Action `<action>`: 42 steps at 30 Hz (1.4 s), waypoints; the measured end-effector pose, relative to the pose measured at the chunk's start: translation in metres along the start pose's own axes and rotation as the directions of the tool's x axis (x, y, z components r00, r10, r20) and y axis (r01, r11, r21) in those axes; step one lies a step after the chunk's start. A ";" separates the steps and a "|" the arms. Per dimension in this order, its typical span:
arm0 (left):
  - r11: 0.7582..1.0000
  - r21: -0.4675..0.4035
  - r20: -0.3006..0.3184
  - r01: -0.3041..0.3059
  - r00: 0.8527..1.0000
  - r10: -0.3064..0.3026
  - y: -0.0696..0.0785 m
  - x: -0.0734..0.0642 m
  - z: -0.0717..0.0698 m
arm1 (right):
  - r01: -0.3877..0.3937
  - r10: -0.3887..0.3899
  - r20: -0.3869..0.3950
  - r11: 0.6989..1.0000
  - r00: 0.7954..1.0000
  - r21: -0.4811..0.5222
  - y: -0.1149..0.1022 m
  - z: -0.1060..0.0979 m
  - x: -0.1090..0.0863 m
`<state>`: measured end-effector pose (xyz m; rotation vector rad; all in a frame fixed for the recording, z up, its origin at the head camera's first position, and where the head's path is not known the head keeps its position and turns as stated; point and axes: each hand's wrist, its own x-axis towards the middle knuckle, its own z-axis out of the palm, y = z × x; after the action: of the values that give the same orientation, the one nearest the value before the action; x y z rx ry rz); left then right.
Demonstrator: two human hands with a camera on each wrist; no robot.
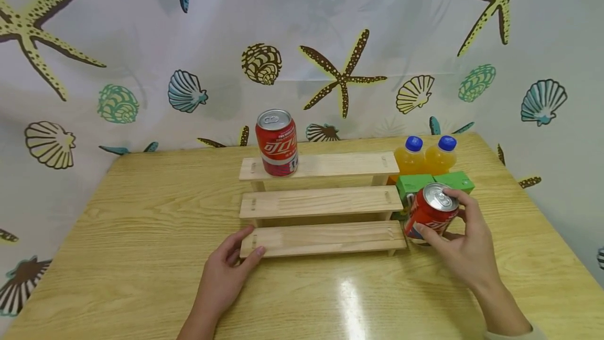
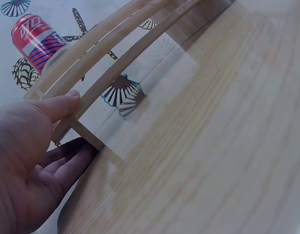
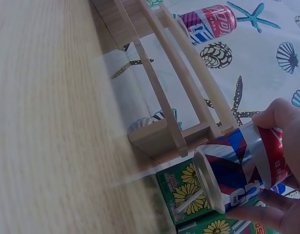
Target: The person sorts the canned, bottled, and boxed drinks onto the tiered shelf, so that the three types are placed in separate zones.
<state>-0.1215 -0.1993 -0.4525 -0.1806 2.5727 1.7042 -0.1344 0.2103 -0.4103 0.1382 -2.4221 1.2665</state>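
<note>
In the head view my right hand grips a red soda can, thumb on the near side and fingers around the far side. The right wrist view has the can tilted, its base over the green drink cartons. My left hand holds the left end of a three-step wooden rack at its lowest step. Thumb above and fingers beneath show in the left wrist view, by the rack's leg. A second red soda can stands upright on the top step, at the left.
Behind the held can, the green cartons sit at the rack's right side. Two orange drink bottles with blue caps stand behind them. A patterned cloth with shells and starfish hangs at the back of the wooden table.
</note>
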 end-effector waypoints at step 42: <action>1.000 0.000 0.010 0.014 1.000 -0.014 -0.001 0.000 0.001 | 0.063 -0.068 0.034 0.990 0.997 0.128 -0.038 0.012 0.006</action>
<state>-0.1211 -0.1990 -0.4541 -0.1896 2.5583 1.6957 -0.1331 0.1793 -0.3851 0.2780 -2.3481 1.3993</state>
